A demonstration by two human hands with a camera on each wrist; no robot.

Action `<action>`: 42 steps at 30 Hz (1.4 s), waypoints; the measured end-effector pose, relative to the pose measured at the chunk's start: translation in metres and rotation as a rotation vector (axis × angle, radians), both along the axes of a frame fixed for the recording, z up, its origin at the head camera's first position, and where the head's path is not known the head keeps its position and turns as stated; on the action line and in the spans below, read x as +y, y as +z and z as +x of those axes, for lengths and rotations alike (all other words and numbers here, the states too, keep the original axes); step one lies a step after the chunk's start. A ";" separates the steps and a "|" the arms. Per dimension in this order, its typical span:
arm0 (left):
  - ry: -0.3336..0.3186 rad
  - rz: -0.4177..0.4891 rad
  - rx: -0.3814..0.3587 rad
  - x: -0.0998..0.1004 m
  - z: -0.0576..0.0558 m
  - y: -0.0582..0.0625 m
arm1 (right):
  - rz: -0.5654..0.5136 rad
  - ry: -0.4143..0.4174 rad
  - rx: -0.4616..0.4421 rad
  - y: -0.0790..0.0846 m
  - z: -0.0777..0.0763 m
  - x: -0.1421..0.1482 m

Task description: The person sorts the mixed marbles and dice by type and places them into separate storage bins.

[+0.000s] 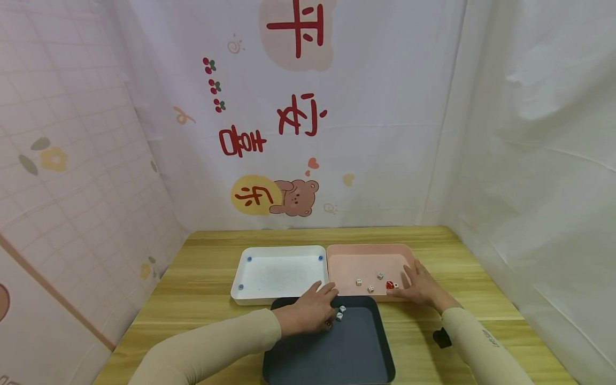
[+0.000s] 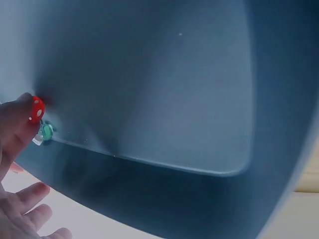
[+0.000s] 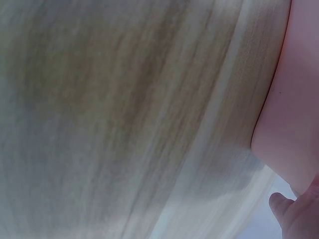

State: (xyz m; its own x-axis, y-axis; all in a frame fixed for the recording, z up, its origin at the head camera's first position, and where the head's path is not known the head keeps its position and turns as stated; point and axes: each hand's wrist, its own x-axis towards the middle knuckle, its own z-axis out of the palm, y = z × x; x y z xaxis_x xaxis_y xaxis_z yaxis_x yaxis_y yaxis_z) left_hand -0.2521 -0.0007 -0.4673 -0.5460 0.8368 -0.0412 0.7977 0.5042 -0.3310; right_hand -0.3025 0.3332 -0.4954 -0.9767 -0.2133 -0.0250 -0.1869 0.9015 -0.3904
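My left hand (image 1: 310,310) reaches into the dark grey tray (image 1: 344,353). Its thumb and a finger pinch a small red, white-spotted piece (image 2: 38,109), close over the tray floor; the other fingers are spread out beyond the rim. Two white dice (image 1: 339,316) lie beside that hand, and a small green piece (image 2: 47,131) shows next to its fingertips in the left wrist view. My right hand (image 1: 421,286) rests at the right end of the pink tray (image 1: 368,250), fingers spread. Near its thumb lies another red, white-spotted piece (image 1: 390,285).
Several white dice (image 1: 359,282) lie in the pink tray. To its left stands a white tray (image 1: 284,272) with small blue pieces (image 1: 249,259) in its corners. All three trays are on a wooden table (image 1: 202,289), with white cloth (image 1: 385,160) hanging behind it.
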 end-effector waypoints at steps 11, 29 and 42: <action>0.017 0.127 -0.051 -0.002 -0.007 0.024 | -0.009 -0.020 -0.022 0.001 0.000 -0.002; 0.221 0.290 -0.163 0.004 -0.058 0.057 | -0.001 -0.011 -0.024 -0.001 -0.001 0.000; 0.335 0.249 -0.170 0.031 -0.082 0.052 | -0.010 -0.015 -0.002 0.001 0.001 -0.001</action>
State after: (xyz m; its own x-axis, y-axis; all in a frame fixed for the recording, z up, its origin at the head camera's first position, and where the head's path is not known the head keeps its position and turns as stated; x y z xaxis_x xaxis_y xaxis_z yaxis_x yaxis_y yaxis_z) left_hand -0.3341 0.0307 -0.4157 -0.7912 0.6110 0.0262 0.6097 0.7914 -0.0451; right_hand -0.3012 0.3319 -0.4943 -0.9798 -0.1987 -0.0248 -0.1724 0.9002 -0.3999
